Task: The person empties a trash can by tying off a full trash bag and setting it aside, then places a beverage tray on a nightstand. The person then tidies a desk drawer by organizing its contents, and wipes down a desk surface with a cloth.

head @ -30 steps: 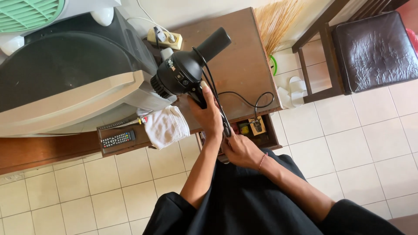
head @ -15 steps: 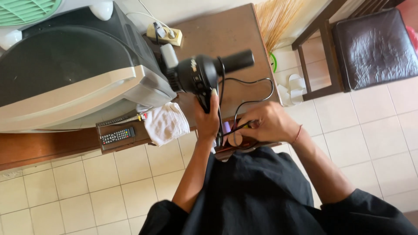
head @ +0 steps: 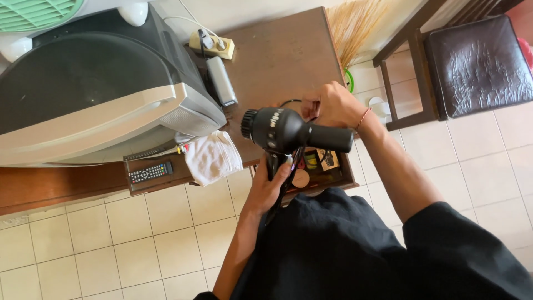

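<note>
Two bare hands work over a brown wooden table point(head: 277, 61), seen from above past the person's black garment point(head: 344, 250). Nearest, the left hand point(head: 266, 186) is clenched around the handle of a black hair dryer point(head: 291, 132), which it holds level above the table's front edge, its nozzle pointing to the right and its round back end to the left. Just below the dryer an open drawer point(head: 325, 166) shows small jars and other bits too small to tell apart. Beyond the dryer, the right hand point(head: 333, 105), a thin red band at its wrist, is closed on the dryer's black cord point(head: 290, 102) just above the tabletop. To the left, a white cloth point(head: 214, 156) hangs over the table edge, beside a black remote control point(head: 150, 172) on a low shelf. Farther back stands a large grey television point(head: 94, 89), with a power strip point(head: 211, 44) behind it. Dry straw bristles point(head: 352, 25) and a dark cushioned chair point(head: 477, 61) lie off to the right.
</note>
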